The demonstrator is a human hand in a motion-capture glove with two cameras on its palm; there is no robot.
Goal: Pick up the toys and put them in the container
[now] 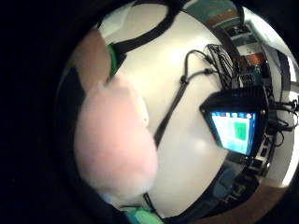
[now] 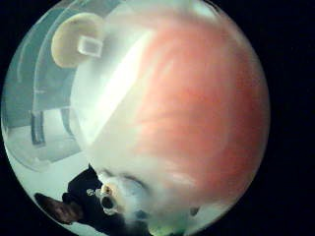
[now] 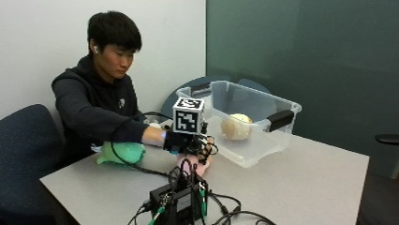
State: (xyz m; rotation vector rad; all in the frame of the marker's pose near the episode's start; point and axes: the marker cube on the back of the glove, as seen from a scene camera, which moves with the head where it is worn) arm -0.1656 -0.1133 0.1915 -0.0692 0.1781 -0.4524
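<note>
In the outside view my gloved right hand (image 3: 186,142) sits on top of a pink soft toy (image 3: 195,165) that lies on the grey table, and its fingers curl down round the toy. That pink toy (image 2: 197,113) fills most of the thumb side palm view and lies close in the little finger side view (image 1: 114,140). A green soft toy (image 3: 121,153) lies on the table by the person's forearm. The clear plastic container (image 3: 262,101) stands just beyond the hand, with a cream round toy (image 3: 235,126) inside it; this toy (image 2: 74,39) also shows through the container wall (image 2: 44,137).
A black electronics box (image 3: 180,200) with cables stands at the table's near edge, in front of the hand; its lit screen (image 1: 236,126) shows in the little finger side view. A blue chair (image 3: 25,140) stands beside the person.
</note>
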